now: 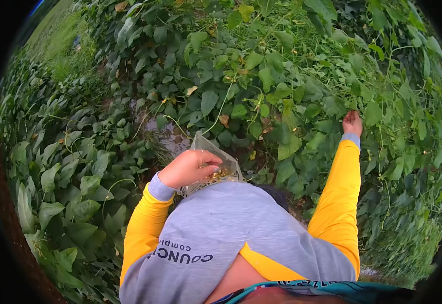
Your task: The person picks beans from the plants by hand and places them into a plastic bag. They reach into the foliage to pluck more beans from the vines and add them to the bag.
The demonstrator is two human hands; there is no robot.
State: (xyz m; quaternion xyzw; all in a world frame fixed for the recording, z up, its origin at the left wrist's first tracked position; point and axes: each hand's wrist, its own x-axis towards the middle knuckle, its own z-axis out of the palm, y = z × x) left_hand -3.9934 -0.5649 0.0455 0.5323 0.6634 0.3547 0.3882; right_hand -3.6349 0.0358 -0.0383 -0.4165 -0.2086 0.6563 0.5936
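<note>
In the head view, the bare left hand (193,167) was over the open mouth of a translucent, pale plastic bag (232,167) held close against the front of the grey, yellow-sleeved top (226,207). Its fingers were curled in toward the thumb; whether they pinched anything could not be told. Small yellowish pieces (221,177) lay inside the bag, just below the fingertips. The bag's far edge rose to a pointed corner beyond the knuckles, and its near edge met the top.

The bare right hand (352,123) was stretched well out to the right, at the edge of a dense bank of green, broad-leaved vines (327,91). Its fingers were bent and partly lost in the leaves, so their grip could not be told.

The 2 hands were well apart, with foliage and the top between them. Ahead of the bag, a narrow strip of wet, greyish ground (173,137) gave a little open room between the leaves. Thin green stems crossed near it, 1 of them arching close to the bag's corner. Darker green, low leafy plants (74,177) crowded the left side, and bright green grass (59,40) opened at the upper left.
</note>
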